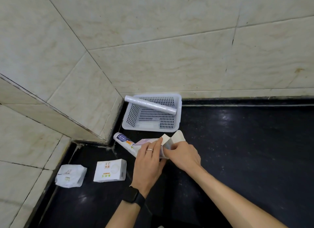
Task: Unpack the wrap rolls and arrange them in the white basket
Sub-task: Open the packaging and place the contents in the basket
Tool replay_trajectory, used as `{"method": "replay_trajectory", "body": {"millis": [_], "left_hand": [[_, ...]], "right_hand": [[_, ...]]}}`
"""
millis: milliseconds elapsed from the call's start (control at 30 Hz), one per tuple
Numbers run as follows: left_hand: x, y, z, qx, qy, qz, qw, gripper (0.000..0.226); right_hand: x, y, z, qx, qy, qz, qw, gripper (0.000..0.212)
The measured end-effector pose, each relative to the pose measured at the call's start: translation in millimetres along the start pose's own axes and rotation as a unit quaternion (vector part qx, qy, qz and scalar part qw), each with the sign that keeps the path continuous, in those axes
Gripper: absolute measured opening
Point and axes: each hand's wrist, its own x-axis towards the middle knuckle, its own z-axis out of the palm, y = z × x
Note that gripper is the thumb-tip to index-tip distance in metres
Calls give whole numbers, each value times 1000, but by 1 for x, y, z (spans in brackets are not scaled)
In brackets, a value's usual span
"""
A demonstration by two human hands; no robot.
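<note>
A white perforated basket (pixel 178 119) stands in the corner of the black counter. One bare wrap roll (pixel 150 105) lies slanted across its rim. Below the basket, my left hand (pixel 149 161) grips a long purple-and-white carton (pixel 146 141) with its end flaps (pixel 176 137) open. My right hand (pixel 182 155) pinches the roll end showing in the carton's open mouth. Another packaged roll (pixel 122 140) with a printed label lies just left of the carton, partly behind my left hand.
Two white packets lie on the counter at lower left, a crumpled one (pixel 70 176) and a flat one (pixel 110 171). Tiled walls close in on the left and behind. The black counter (pixel 246 142) stretches to the right.
</note>
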Motion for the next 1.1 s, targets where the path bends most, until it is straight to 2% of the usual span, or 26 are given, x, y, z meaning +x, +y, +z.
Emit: {"method": "replay_trajectory", "body": {"millis": [133,267,367,500,633,767,833,900,933,967,1033,1067,1100], "left_hand": [[2,3,5,-13,-8,-19,1000,77],[5,6,8,-25,-31,-38,998,78],[10,13,15,-23,-60,-26,998,76],[21,26,30,-40,-109,-41,992,75],[34,41,55,-23,-188,-17,982,78],[37,54,75,-40,-341,19,939,96],[41,60,72,-143,-406,-18,902,97],[50,65,58,-337,-397,-133,843,85],[56,66,50,-447,-370,-208,788,79],[62,63,42,-555,-338,-280,707,78],[69,52,29,-723,-284,-362,516,84],[72,46,23,-764,-263,-369,459,85],[74,41,17,-782,-252,-364,439,86]], "right_hand": [[4,3,3,-38,30,-21,999,38],[3,24,-9,-26,60,-45,997,43],[3,58,-34,68,53,-63,994,48],[-8,113,-84,227,26,-46,972,49],[-19,160,-123,314,60,-3,947,55],[-25,172,-135,367,93,37,925,66],[-24,169,-132,379,100,35,920,70],[-23,164,-127,378,105,25,920,66],[-22,160,-124,377,102,18,921,62],[-21,157,-121,377,95,12,921,58],[-19,148,-117,369,75,4,926,47],[-19,143,-114,360,62,-1,931,42],[-18,137,-111,351,48,-9,935,40]]}}
